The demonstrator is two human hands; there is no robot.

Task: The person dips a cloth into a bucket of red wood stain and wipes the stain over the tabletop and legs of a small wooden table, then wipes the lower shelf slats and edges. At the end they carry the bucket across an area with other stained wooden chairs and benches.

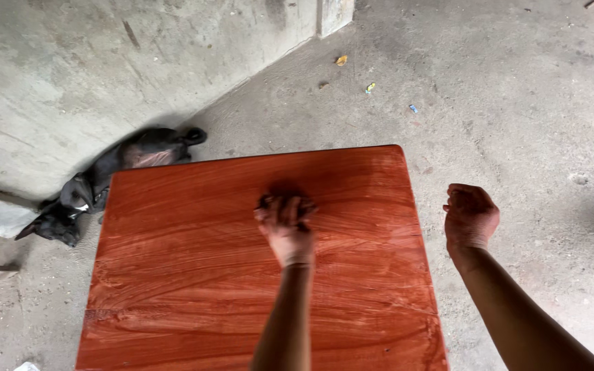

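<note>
Near the bottom centre of the frame, the left arm rises straight up the picture to the left hand (285, 225), which presses down on the red-brown wooden tabletop (194, 275) a little above the board's middle. Its fingers are curled tight over a dark wad (278, 202) (a rag or pad, too blurred to tell which), and only the wad's upper edge shows beyond the knuckles. So the wad lies under and just ahead of this hand, toward the top of the frame, in line with the forearm.

At the right of the frame, the right hand (471, 214) hangs off the board's right edge, over the concrete floor (537, 103), loosely fisted and holding nothing that shows. It is well apart from the wad, so the left hand is plainly the nearer one.

Pale streaks run roughly left to right across the tabletop, crosswise to the left forearm.

Farther up, at the upper left, a black dog (115, 175) lies against the concrete wall (104, 62), just beyond the board's far left corner. Small scraps of litter (370, 87) dot the floor near the top centre.
</note>
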